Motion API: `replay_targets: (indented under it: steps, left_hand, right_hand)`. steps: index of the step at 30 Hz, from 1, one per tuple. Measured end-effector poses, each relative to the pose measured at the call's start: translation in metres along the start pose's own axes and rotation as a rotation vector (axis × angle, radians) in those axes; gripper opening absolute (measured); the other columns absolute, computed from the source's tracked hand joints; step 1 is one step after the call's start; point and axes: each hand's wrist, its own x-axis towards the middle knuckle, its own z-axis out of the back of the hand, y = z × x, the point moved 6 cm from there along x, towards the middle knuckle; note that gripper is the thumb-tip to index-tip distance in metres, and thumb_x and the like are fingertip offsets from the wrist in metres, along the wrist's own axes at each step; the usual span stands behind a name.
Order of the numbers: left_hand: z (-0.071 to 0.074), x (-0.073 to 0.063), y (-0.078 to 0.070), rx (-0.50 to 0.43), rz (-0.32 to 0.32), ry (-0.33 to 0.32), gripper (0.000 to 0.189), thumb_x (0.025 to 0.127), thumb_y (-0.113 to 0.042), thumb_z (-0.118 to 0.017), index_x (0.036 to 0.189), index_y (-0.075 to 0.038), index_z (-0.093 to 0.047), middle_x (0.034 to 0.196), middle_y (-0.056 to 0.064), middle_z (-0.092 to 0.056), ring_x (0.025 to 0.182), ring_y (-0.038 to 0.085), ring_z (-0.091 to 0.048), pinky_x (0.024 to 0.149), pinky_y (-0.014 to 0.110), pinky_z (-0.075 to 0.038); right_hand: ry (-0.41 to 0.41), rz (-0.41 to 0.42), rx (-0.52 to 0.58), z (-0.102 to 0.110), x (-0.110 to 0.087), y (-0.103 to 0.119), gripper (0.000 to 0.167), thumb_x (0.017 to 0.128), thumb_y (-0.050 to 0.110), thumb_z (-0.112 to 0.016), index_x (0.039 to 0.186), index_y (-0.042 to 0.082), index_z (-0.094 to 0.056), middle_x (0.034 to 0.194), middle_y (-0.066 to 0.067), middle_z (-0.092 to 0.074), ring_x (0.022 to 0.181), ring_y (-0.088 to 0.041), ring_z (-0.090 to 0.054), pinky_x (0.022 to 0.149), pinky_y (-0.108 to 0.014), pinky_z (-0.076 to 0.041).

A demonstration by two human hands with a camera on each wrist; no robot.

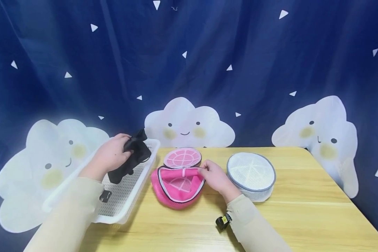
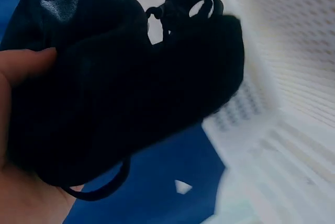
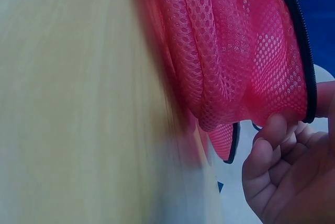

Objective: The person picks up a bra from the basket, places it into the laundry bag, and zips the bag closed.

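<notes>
My left hand (image 1: pixel 113 152) grips a black bra (image 1: pixel 135 157) over the white basket (image 1: pixel 123 218). In the left wrist view, the bra's smooth fabric (image 2: pixel 131 93) and thin looped straps show, with the thumb laid across it. At the middle of the table, a round pink mesh laundry bag (image 1: pixel 159 194) lies unzipped, its lid (image 1: pixel 182 157) folded back. My right hand (image 1: pixel 218 178) pinches the right side of the bag's opening. Close up in the right wrist view, thumb and fingers hold the mesh (image 3: pixel 225 51) at its black zipper edge.
To the right of the pink bag stands a round white mesh laundry bag (image 1: pixel 251 171) with grey trim, its lid down. The wooden table (image 1: pixel 318 217) ends at the back against a blue curtain (image 1: pixel 208 42) with cloud faces. The basket occupies the left side.
</notes>
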Motion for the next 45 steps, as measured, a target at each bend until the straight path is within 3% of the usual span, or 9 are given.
replay_targets:
  steps: [4, 9, 19, 25, 30, 35, 39, 42, 45]
  left_hand:
    - [0.012, -0.001, -0.030, 0.036, -0.048, -0.047, 0.038, 0.088, -0.020, -0.074, 0.117, 0.003, -0.065, 0.125, 0.017, -0.062, 0.105, 0.041, -0.065, 0.091, 0.056, -0.050]
    - [0.016, 0.001, -0.057, 0.049, -0.061, -0.048, 0.039, 0.087, -0.029, -0.078, 0.114, -0.002, -0.068, 0.123, 0.012, -0.064, 0.094, 0.036, -0.069, 0.083, 0.052, -0.055]
    - [0.012, 0.011, -0.115, -0.154, -0.062, -0.104, 0.038, 0.087, -0.017, -0.075, 0.122, -0.005, -0.066, 0.127, 0.008, -0.062, 0.110, 0.031, -0.065, 0.093, 0.049, -0.051]
    - [-0.008, 0.015, -0.142, -0.218, -0.095, -0.128, 0.044, 0.083, -0.007, -0.072, 0.127, -0.003, -0.064, 0.131, 0.009, -0.061, 0.117, 0.031, -0.062, 0.100, 0.048, -0.048]
    - [-0.030, 0.014, -0.155, -0.325, -0.105, -0.175, 0.044, 0.082, -0.004, -0.070, 0.126, -0.003, -0.065, 0.133, 0.009, -0.060, 0.120, 0.029, -0.060, 0.103, 0.045, -0.047]
    - [-0.063, 0.013, -0.157, -0.421, -0.077, -0.215, 0.040, 0.082, -0.003, -0.067, 0.122, -0.004, -0.065, 0.131, 0.007, -0.060, 0.118, 0.026, -0.059, 0.101, 0.042, -0.047]
    - [-0.088, 0.010, -0.153, -0.478, -0.050, -0.186, 0.040, 0.080, -0.003, -0.066, 0.120, -0.005, -0.066, 0.132, 0.005, -0.060, 0.122, 0.025, -0.056, 0.104, 0.042, -0.044]
    - [-0.102, 0.006, -0.150, -0.501, -0.067, -0.165, 0.039, 0.079, -0.003, -0.067, 0.118, -0.004, -0.067, 0.132, 0.006, -0.060, 0.126, 0.025, -0.051, 0.108, 0.043, -0.040]
    - [-0.111, 0.004, -0.148, -0.506, -0.090, -0.137, 0.036, 0.078, -0.002, -0.068, 0.114, -0.006, -0.068, 0.125, 0.005, -0.063, 0.121, 0.023, -0.055, 0.105, 0.043, -0.043]
  right_hand:
    - [-0.002, 0.004, 0.014, -0.001, 0.001, -0.002, 0.015, 0.098, 0.021, -0.061, 0.088, 0.010, -0.056, 0.078, -0.003, -0.055, 0.066, -0.018, -0.048, 0.056, -0.032, -0.039]
    - [-0.001, -0.002, 0.028, -0.003, 0.000, -0.003, 0.015, 0.098, 0.020, -0.061, 0.088, 0.010, -0.056, 0.079, -0.003, -0.056, 0.066, -0.018, -0.050, 0.057, -0.031, -0.041]
    - [0.007, 0.021, 0.045, -0.002, 0.001, -0.002, 0.015, 0.098, 0.018, -0.061, 0.088, 0.008, -0.056, 0.082, -0.003, -0.059, 0.068, -0.018, -0.052, 0.058, -0.031, -0.044]
    - [0.002, 0.035, 0.041, -0.002, 0.002, -0.003, 0.016, 0.098, 0.019, -0.062, 0.088, 0.008, -0.056, 0.080, -0.003, -0.057, 0.067, -0.017, -0.051, 0.057, -0.031, -0.044]
    - [0.019, 0.030, 0.084, -0.006, 0.002, -0.005, 0.016, 0.098, 0.018, -0.061, 0.089, 0.007, -0.056, 0.079, -0.005, -0.057, 0.064, -0.018, -0.053, 0.053, -0.029, -0.045]
    - [0.017, 0.007, 0.123, -0.006, 0.004, -0.008, 0.009, 0.096, 0.013, -0.060, 0.094, 0.004, -0.057, 0.078, -0.006, -0.055, 0.059, -0.017, -0.051, 0.052, -0.029, -0.043]
    - [0.012, -0.008, 0.153, -0.005, 0.004, -0.008, 0.006, 0.094, 0.008, -0.060, 0.096, 0.004, -0.057, 0.077, -0.007, -0.057, 0.053, -0.017, -0.049, 0.050, -0.029, -0.043]
    - [0.011, -0.010, 0.180, -0.005, 0.004, -0.009, 0.005, 0.094, 0.006, -0.059, 0.095, 0.003, -0.056, 0.079, -0.007, -0.057, 0.053, -0.017, -0.048, 0.049, -0.028, -0.043]
    - [0.018, -0.015, 0.214, -0.006, 0.004, -0.010, 0.002, 0.094, 0.004, -0.054, 0.094, 0.001, -0.055, 0.081, -0.007, -0.056, 0.055, -0.016, -0.047, 0.049, -0.028, -0.042]
